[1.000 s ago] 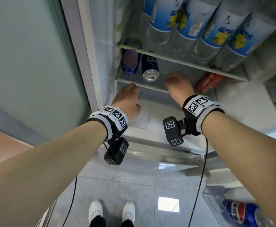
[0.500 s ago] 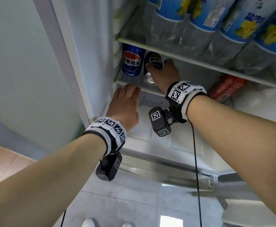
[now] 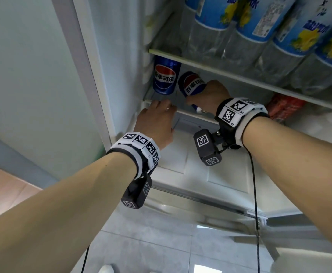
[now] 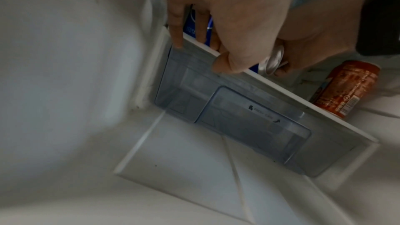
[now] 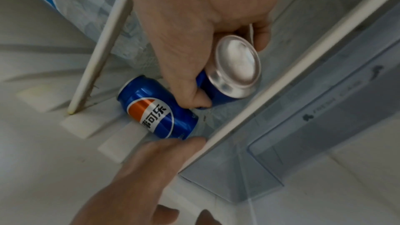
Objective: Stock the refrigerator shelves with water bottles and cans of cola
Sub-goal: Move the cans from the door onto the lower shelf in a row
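My right hand (image 3: 210, 95) grips a blue cola can (image 3: 192, 83) tilted over the lower fridge shelf (image 3: 190, 114); its silver base (image 5: 236, 64) faces the right wrist camera. Beside it at the far left stands a second blue cola can (image 3: 165, 76) (image 5: 158, 110), upright on the same shelf. My left hand (image 3: 157, 119) rests with straight fingers on the shelf's front edge (image 4: 216, 54), holding nothing. Several water bottles (image 3: 249, 26) with blue labels fill the shelf above.
A red-orange can (image 3: 285, 109) (image 4: 344, 88) lies at the right end of the lower shelf. A clear drawer (image 4: 233, 117) sits under the shelf. The fridge's left wall (image 3: 117, 56) is close to the upright can. Tiled floor (image 3: 161, 249) lies below.
My right hand reached in, took hold of the can that lay on its side, and has tipped it up off the shelf. The left hand slid slightly forward onto the shelf edge.
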A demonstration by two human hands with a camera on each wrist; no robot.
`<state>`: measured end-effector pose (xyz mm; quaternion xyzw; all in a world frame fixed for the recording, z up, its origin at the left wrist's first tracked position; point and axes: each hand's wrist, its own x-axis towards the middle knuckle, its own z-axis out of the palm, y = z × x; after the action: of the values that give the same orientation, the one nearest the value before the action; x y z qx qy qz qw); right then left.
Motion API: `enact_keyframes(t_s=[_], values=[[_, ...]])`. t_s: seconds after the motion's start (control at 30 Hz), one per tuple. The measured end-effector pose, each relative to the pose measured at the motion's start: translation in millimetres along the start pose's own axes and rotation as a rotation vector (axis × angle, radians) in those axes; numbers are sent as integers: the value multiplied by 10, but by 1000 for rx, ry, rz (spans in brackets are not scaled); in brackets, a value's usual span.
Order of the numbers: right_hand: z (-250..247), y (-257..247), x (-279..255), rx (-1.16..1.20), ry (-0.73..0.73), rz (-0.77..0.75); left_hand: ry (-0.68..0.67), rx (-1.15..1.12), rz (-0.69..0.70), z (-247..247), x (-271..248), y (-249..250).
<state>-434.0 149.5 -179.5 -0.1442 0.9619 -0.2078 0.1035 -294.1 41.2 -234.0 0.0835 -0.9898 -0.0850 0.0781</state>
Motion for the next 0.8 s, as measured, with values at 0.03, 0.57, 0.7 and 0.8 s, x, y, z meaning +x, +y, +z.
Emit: enact_keyframes(t_s=[0.03,0.57,0.7,0.8], values=[[-31,-9,10,-42,-25,8,0,2,-4,-7,6,4],[11,69,-76,267,120,60,-74,3,-11,-113,2,58],[13,71,-106,360,166,0,-87,1,-11,-135,2,61],[15,67,-99,426,190,-46,-99,-11,-12,-144,1,56]])
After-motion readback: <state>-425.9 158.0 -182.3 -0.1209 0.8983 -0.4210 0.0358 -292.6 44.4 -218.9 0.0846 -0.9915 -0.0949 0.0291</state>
